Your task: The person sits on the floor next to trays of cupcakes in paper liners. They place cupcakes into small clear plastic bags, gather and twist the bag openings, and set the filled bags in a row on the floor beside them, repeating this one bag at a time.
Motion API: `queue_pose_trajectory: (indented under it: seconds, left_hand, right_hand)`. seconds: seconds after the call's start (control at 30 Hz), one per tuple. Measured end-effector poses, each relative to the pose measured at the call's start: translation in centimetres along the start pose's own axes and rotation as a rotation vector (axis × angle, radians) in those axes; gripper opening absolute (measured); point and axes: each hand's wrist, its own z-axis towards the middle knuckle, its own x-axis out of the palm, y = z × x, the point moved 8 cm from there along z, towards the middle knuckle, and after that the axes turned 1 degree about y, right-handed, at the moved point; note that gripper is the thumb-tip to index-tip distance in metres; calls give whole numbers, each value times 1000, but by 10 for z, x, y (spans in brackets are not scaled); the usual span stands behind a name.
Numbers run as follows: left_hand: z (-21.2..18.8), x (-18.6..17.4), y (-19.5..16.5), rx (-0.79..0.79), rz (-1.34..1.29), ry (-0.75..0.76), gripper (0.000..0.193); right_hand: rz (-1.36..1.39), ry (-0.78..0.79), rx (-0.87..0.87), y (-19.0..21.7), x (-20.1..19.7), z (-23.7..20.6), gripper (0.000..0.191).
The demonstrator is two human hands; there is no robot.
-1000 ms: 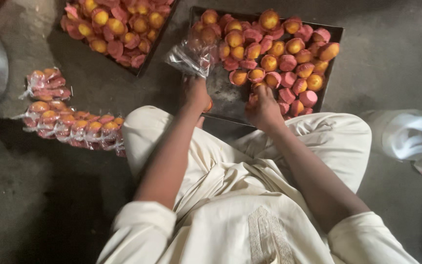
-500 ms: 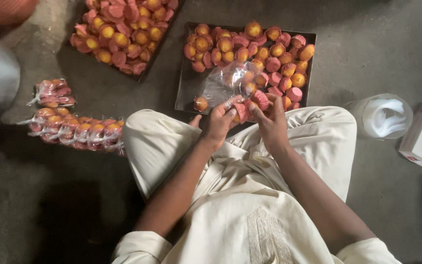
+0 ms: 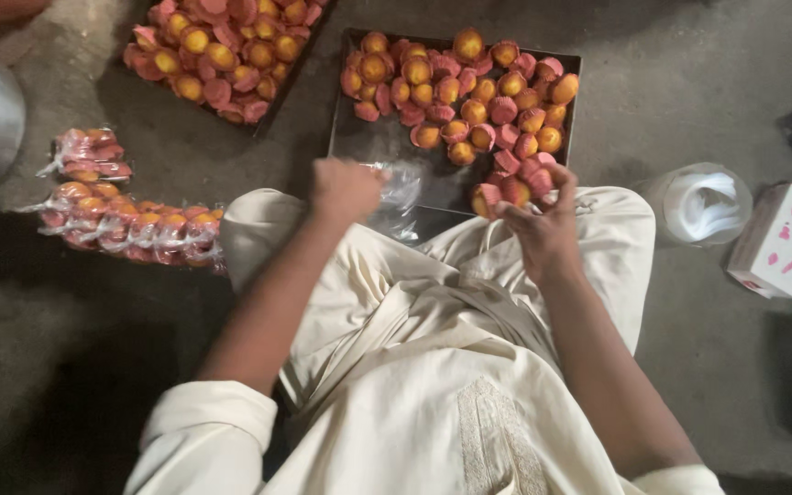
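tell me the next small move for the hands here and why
Probably bring the right hand across to the clear plastic bag that the left hand holds and drop in the small cakes pinched in its fingers. The bag looks empty, and filled bags already lie on the floor nearby.

Left hand (image 3: 346, 188) fisted, right hand (image 3: 543, 225) with fingers (image 3: 515, 209) pinched, both forearms extended forward.
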Motion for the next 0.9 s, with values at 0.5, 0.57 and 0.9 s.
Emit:
queue_pose_trajectory:
  seconds: [0.5,0.57,0.9]
  left_hand:
    - [-1,-73,-131,601,-601,144,28]
    - [-6,-81,-152,628,-719,75,30]
    - [11,-83,-151,478,-1014,163,47]
  right_hand:
    - [-1455,650,-521,58,80,-8,42]
    - [-1643,693,-360,42,74,11,40]
    - [-1568,734,-275,0,81,59,32]
